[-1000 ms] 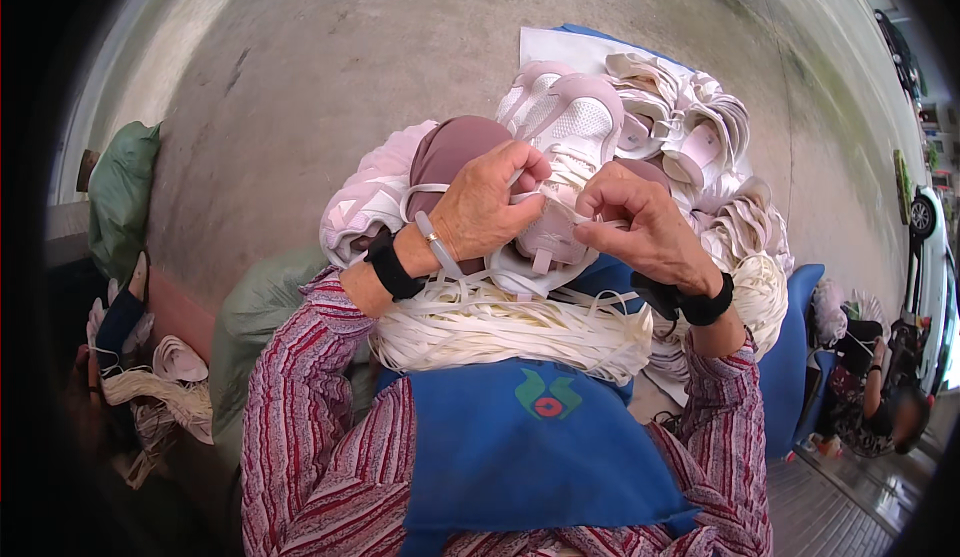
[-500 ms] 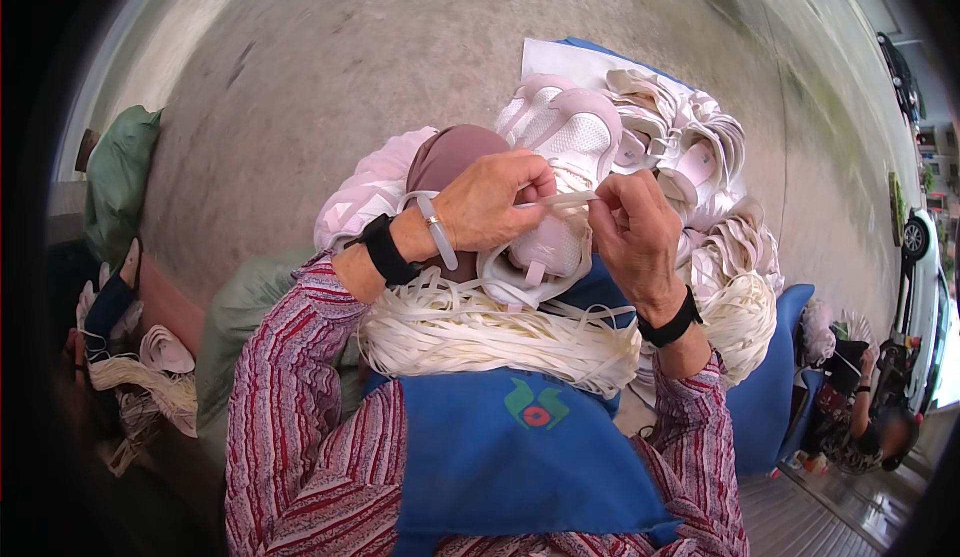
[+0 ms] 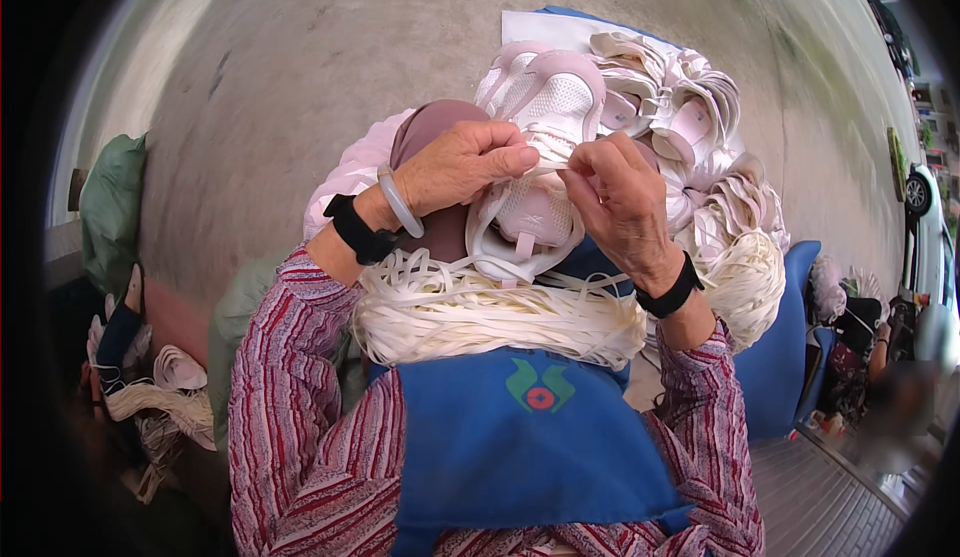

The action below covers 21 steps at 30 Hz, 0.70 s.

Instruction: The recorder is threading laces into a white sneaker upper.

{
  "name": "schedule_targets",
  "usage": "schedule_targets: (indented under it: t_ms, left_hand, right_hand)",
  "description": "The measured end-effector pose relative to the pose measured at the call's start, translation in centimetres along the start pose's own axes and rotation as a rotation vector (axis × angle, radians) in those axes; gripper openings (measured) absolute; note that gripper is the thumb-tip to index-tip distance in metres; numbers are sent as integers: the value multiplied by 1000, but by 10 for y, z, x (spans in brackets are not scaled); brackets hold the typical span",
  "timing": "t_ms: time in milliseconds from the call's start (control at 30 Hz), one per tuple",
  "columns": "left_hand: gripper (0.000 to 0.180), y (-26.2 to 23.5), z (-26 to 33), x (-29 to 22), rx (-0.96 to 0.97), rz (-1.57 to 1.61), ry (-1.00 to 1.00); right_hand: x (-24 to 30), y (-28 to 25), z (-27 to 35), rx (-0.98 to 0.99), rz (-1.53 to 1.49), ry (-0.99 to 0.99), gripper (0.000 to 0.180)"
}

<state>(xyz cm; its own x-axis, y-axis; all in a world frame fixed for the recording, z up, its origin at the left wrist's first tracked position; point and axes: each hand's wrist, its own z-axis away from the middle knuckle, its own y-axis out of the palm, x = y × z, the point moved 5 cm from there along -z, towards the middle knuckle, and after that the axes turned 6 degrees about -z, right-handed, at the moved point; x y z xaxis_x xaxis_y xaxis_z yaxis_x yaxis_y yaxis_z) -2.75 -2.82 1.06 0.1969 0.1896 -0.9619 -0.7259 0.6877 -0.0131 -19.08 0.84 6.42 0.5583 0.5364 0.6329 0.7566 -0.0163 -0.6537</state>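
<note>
A white and pink shoe upper (image 3: 552, 92) lies across my knees, its heel end toward me, with lacing over its tongue. A flat white shoelace (image 3: 548, 165) spans the short gap between my two hands above the upper. My left hand (image 3: 468, 165) pinches it between thumb and fingers on the left side. On the right, my right hand (image 3: 622, 195) is closed, its thumb and fingertips pinching the same lace. Just below them, a thick bundle of cream-white laces (image 3: 495, 322) rests on my lap above the blue apron (image 3: 500, 437).
Stacked shoe uppers (image 3: 690, 122) stand to the right, beside another lace bundle (image 3: 748, 282). More pink uppers (image 3: 345, 167) lie left of my knee. A blue chair (image 3: 775, 342) is at the right, a green sack (image 3: 112, 202) at the far left. Another person (image 3: 865, 367) sits far right.
Both hands have come closer together and lower over the upper, so less lace shows between them. The upper and stacks sit slightly higher in view.
</note>
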Motion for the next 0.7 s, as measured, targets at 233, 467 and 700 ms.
schedule_targets:
  t_ms: [233, 467, 700]
  left_hand:
    - [20, -1, 0, 12, -120, -129, 64]
    - [19, -4, 3, 17, -190, -83, -72]
    - [17, -3, 5, 22, -177, 142, -102]
  right_hand:
    - [-31, -6, 34, 85, -221, 429, 30]
    - [-41, 0, 41, 189, -277, 390, 17]
    - [-34, 0, 30, 174, -247, 475, 20]
